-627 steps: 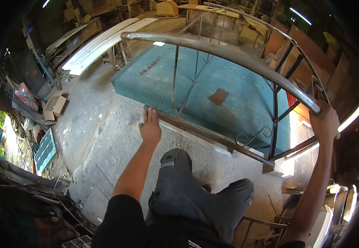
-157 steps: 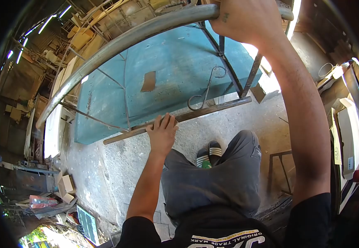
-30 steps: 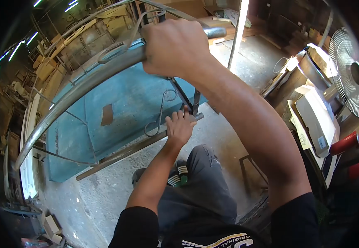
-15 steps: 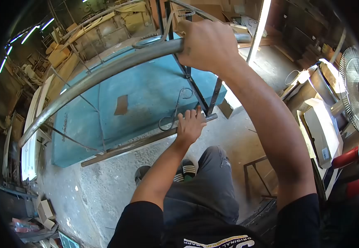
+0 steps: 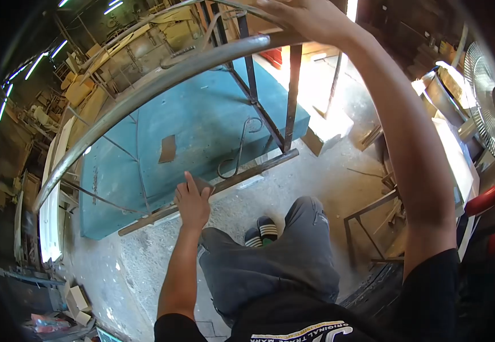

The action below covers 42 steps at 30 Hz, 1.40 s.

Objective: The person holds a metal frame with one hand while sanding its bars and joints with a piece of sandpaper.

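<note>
A metal frame of bent tubes, with a thick curved upper tube point(image 5: 145, 91) and a straight lower tube point(image 5: 259, 167), stands in front of me. My left hand point(image 5: 193, 205) is at the lower tube, index finger raised, the other fingers curled. A small brownish piece shows between its index finger and thumb; its kind is unclear. My right hand point(image 5: 310, 20) reaches over the right end of the upper tube, fingers stretched left and partly cut off by the view's top edge. Dark flat bars point(image 5: 270, 122) and a scroll-shaped rod point(image 5: 240, 149) join the frame's parts.
Behind the frame lies a large blue block point(image 5: 196, 122) with a brown patch point(image 5: 168, 149) on it. A fan point(image 5: 485, 100) stands at the right. Near my right leg is a low metal frame point(image 5: 367, 219). Long white boards point(image 5: 51, 216) lean at the left.
My left hand has slid left along the lower tube. My right hand has come off its grip on the upper tube and moved up, with its fingers stretched out.
</note>
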Tool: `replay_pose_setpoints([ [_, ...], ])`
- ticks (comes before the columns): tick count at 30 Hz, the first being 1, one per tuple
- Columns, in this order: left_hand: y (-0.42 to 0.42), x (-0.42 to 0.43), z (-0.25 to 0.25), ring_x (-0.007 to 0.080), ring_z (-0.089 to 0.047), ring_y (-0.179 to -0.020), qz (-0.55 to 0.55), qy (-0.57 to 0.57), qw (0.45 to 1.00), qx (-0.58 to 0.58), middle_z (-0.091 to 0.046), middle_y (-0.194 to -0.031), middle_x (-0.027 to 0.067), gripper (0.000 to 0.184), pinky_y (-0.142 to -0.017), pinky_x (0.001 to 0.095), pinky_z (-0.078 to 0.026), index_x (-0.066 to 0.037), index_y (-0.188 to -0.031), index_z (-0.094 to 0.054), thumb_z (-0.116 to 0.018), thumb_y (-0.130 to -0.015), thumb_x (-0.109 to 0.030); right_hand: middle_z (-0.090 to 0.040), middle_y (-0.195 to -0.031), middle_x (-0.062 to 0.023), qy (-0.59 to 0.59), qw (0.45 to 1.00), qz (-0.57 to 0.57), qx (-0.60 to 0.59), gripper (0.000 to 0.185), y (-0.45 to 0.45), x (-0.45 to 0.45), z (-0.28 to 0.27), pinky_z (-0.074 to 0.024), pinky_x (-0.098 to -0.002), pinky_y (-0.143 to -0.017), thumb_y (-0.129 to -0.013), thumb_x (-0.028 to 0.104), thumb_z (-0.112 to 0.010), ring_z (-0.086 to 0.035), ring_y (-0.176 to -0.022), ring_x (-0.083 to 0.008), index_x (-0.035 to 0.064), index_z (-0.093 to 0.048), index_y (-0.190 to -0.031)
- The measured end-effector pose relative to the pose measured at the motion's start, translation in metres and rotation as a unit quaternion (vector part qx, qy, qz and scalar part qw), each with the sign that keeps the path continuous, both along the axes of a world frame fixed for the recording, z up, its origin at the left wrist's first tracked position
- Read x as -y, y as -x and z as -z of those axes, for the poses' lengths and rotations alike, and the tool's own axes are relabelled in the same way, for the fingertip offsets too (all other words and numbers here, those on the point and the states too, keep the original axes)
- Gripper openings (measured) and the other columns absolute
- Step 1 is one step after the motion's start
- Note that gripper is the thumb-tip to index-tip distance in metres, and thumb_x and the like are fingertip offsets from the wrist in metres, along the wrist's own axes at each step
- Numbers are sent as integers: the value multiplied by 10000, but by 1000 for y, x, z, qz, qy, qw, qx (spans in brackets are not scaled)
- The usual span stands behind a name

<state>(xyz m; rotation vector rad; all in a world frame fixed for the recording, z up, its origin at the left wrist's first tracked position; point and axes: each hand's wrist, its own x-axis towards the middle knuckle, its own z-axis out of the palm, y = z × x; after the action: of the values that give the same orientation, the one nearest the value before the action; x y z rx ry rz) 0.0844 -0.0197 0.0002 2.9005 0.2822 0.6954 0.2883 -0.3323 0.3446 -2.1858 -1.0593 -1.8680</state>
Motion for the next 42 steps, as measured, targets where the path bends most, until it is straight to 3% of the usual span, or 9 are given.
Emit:
replay_pose_setpoints([
  [4,-38,66,-42,444,-499,-1147,91,112,988,-48,-489,-1268,261,896,-938,563,-425,45,-1578,-271,-724,-929,-375,-694,-1190,-222,178,933,1,-314,349,-40,10,-9,-511,-449,-1028,-839,256,-698,-626,-1210,-380,118,-770,-1152],
  [7,-67,112,-36,438,-503,-1187,137,47,985,-89,-473,-1318,258,916,-924,559,-450,26,-1569,-304,-764,-894,-388,-719,-1155,-205,349,903,49,-245,286,-33,9,-22,-534,-435,-977,-868,187,-625,-668,-1148,-373,78,-777,-1085],
  [16,-84,127,-5,376,-526,-1208,213,-70,974,15,-531,-1370,130,693,-863,530,-470,-90,-1438,-515,-790,-854,-341,-750,-932,-178,317,883,104,-330,214,-20,8,-27,-565,-442,-768,-808,196,-643,-725,-879,-351,52,-788,-874],
  [18,-81,122,-1,363,-534,-1205,235,-58,970,31,-554,-1353,109,650,-854,530,-468,-103,-1418,-541,-783,-858,-326,-751,-946,-170,167,862,66,-474,211,1,7,-32,-564,-441,-780,-797,214,-670,-721,-891,-355,52,-784,-870],
  [25,-66,128,-6,346,-466,-1377,232,-117,966,-21,-521,-1470,126,584,-864,535,-465,-124,-1441,-536,-697,-885,-198,-751,-976,-176,338,903,84,-251,257,-29,6,-18,-564,-423,-823,-856,247,-649,-723,-969,-342,45,-787,-935],
  [31,-61,169,-37,396,-347,-1460,148,-61,968,-193,-403,-1593,158,668,-930,654,-448,-74,-1525,-423,-585,-879,-108,-731,-1105,-232,-15,837,-12,-548,360,-1,4,-28,-565,-437,-860,-912,281,-585,-710,-1011,-385,29,-728,-1125],
  [33,-69,190,-39,418,-322,-1468,112,-25,964,-239,-382,-1603,167,689,-951,677,-443,-65,-1541,-397,-584,-880,-118,-715,-1136,-260,213,887,92,-399,400,-29,1,-21,-561,-454,-884,-935,291,-561,-703,-1022,-404,18,-690,-1197],
  [40,-97,226,-2,469,-306,-1446,84,17,986,-142,-349,-1576,238,698,-955,660,-494,43,-1521,-371,-573,-874,-124,-725,-1054,-264,136,935,9,-326,325,-2,18,-9,-568,-476,-885,-945,218,-546,-707,-986,-438,-14,-745,-1056],
  [42,-89,223,6,472,-321,-1431,114,19,990,-78,-363,-1557,245,689,-941,647,-509,67,-1505,-375,-571,-872,-121,-723,-1058,-264,260,906,-4,-333,288,-9,19,-22,-570,-470,-882,-918,170,-550,-709,-991,-430,-12,-758,-1001],
])
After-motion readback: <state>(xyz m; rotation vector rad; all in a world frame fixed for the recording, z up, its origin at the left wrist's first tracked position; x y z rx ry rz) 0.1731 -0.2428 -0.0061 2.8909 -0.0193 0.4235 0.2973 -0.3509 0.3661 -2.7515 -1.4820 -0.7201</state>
